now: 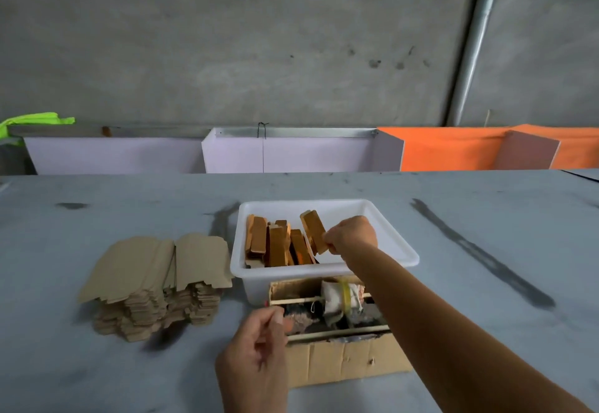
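Grey table (129,211) backed by concrete wall. Folded brown box (315,231) pinched by right hand (351,234) over white tub (251,283) (more boxes stood inside). Left hand (256,347) seen loosely curled, nothing held, beside cardboard box (340,360).

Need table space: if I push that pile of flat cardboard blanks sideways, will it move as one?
Probably not: the pile of blanks is fanned and uneven, so top sheets would likely slide. Each sheet looks thin, light and bendy.

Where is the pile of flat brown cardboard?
In the head view the pile of flat cardboard lies on the grey table, on the left, just beside the white tub and ahead of the left hand.
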Demonstrator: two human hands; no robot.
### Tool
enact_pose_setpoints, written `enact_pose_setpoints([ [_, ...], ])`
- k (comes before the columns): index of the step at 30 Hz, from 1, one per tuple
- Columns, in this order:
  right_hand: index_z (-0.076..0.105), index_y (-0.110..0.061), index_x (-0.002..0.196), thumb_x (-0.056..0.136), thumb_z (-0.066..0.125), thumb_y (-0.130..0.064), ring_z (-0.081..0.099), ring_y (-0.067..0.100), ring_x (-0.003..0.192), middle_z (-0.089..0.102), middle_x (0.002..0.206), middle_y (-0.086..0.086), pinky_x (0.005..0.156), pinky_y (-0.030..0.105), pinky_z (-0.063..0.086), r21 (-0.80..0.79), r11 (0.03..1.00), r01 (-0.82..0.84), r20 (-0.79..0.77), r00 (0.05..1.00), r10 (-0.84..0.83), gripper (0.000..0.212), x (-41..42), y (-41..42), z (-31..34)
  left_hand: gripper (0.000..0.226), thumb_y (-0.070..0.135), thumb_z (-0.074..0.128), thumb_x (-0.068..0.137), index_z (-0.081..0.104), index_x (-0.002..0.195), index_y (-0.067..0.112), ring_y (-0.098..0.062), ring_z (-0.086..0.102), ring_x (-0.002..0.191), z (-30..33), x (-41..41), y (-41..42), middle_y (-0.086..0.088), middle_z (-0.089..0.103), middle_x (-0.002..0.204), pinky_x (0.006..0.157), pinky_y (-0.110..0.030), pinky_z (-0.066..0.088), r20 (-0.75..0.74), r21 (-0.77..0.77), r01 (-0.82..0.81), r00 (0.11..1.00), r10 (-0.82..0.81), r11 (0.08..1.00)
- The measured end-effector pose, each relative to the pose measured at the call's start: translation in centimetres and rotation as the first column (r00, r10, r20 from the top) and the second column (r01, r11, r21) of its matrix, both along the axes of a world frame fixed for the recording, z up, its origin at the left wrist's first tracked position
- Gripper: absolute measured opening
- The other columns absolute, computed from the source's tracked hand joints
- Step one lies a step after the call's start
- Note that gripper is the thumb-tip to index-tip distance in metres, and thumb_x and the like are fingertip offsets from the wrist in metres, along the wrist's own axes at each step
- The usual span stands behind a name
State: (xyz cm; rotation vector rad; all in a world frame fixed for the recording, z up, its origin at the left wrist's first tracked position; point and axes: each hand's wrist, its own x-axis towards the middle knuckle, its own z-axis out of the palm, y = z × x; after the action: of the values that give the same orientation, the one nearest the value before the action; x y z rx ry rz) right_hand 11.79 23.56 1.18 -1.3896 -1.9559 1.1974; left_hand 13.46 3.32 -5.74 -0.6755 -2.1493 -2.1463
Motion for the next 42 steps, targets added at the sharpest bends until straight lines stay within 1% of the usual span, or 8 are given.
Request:
enact_pose_setpoints([
  [4, 0.055, -0.008, 0.072, 0.080, 0.060, -0.002, 0.045, 0.007, 0.043, 0.052, 0.057, -0.001, 0.030, 0.012, 0.027, 0.148, 0.988, -0.052, 0.172, 0.985, 0.026, 0.011, -2.2, 0.2, -0.4, 0.026, 0.008, 0.062, 0.085, 0.065, 0.074, 0.031, -0.002, 0.067, 0.067, 0.3, 0.2, 0.0, 0.014, 0.071, 0.069, 0.070, -0.027, 0.053, 0.034, 0.005, 0.018, 0.999, -0.018, 1.000],
  [11, 0.046, -0.009, 0.074, 0.085, 0.053, -0.001, 0.038, 0.011, 0.050, 0.041, 0.061, 0.001, 0.041, 0.020, 0.027, 0.213, 0.973, -0.089, 0.210, 0.977, 0.043, 0.015, -3.3, -0.1, -1.4, 0.015, 0.015, 0.059, 0.089, 0.068, 0.084, 0.027, 0.005, 0.064, 0.073, 1.6, 0.1, 0.1, 0.011, 0.070, 0.072, 0.062, -0.007, 0.049, 0.009, -0.025, 0.053, 0.999, -0.052, 0.998],
  [25, 0.041, -0.008, 0.065, 0.092, 0.046, -0.005, 0.042, 0.011, 0.054, 0.046, 0.064, 0.004, 0.044, 0.020, 0.032, 0.200, 0.948, -0.249, 0.435, 0.889, 0.142, 0.027, -5.4, -0.3, -2.8, 0.023, 0.015, 0.057, 0.091, 0.062, 0.080, 0.036, 0.011, 0.061, 0.078, 1.0, -1.9, -0.4, 0.017, 0.065, 0.076, 0.065, -0.013, 0.053, -0.050, -0.147, 0.058, 0.997, -0.066, 0.987],
  [29, 0.044, -0.008, 0.066, 0.092, 0.046, -0.005, 0.044, 0.013, 0.058, 0.046, 0.067, 0.004, 0.048, 0.020, 0.034, 0.305, 0.902, -0.306, 0.488, 0.863, 0.128, 0.027, -5.1, -1.0, -2.4, 0.015, 0.016, 0.058, 0.091, 0.068, 0.090, 0.027, 0.008, 0.061, 0.078, 0.7, -2.0, -0.3, 0.016, 0.067, 0.079, 0.067, -0.011, 0.051, -0.056, -0.173, 0.060, 0.996, -0.071, 0.983],
  [33, 0.064, -0.002, 0.081, 0.088, 0.053, -0.010, 0.056, 0.022, 0.070, 0.061, 0.077, 0.009, 0.058, 0.027, 0.044, 0.480, 0.813, -0.330, 0.313, 0.930, 0.193, 0.015, -4.9, -3.9, -1.0, 0.015, 0.014, 0.058, 0.091, 0.070, 0.092, 0.024, 0.008, 0.061, 0.080, 0.7, -1.7, -0.5, 0.014, 0.068, 0.079, 0.064, -0.006, 0.047, -0.025, -0.129, 0.051, 0.998, -0.055, 0.990],
  [38, 0.069, -0.018, 0.107, 0.082, 0.070, -0.035, 0.054, 0.007, 0.084, 0.057, 0.095, -0.007, 0.068, 0.006, 0.039, 0.520, 0.564, -0.642, 0.288, 0.753, 0.591, 0.030, -4.4, -10.1, -0.7, 0.029, 0.011, 0.059, 0.090, 0.062, 0.076, 0.036, 0.009, 0.060, 0.079, 0.9, -1.7, -1.4, 0.018, 0.066, 0.070, 0.061, -0.007, 0.046, 0.071, -0.071, -0.002, 0.997, 0.007, 0.997],
  [40, 0.057, -0.021, 0.127, 0.082, 0.068, -0.040, 0.047, 0.015, 0.115, 0.054, 0.124, 0.000, 0.095, 0.022, 0.042, 0.531, 0.454, -0.716, 0.383, 0.680, 0.625, 0.051, -4.8, -11.4, -1.2, 0.027, 0.015, 0.060, 0.090, 0.061, 0.074, 0.037, 0.012, 0.060, 0.079, 0.8, -2.0, -1.8, 0.020, 0.067, 0.071, 0.061, -0.004, 0.045, 0.124, -0.070, -0.017, 0.992, 0.026, 0.997],
  [42, 0.048, -0.017, 0.134, 0.086, 0.063, -0.042, 0.034, 0.022, 0.131, 0.052, 0.133, 0.005, 0.106, 0.036, 0.034, 0.538, 0.337, -0.773, 0.526, 0.620, 0.582, 0.056, -5.6, -12.4, -1.5, 0.024, 0.016, 0.061, 0.089, 0.061, 0.074, 0.035, 0.008, 0.063, 0.077, 0.5, -2.4, -2.3, 0.019, 0.068, 0.072, 0.060, -0.007, 0.046, 0.187, -0.057, -0.047, 0.981, 0.057, 0.997],
])
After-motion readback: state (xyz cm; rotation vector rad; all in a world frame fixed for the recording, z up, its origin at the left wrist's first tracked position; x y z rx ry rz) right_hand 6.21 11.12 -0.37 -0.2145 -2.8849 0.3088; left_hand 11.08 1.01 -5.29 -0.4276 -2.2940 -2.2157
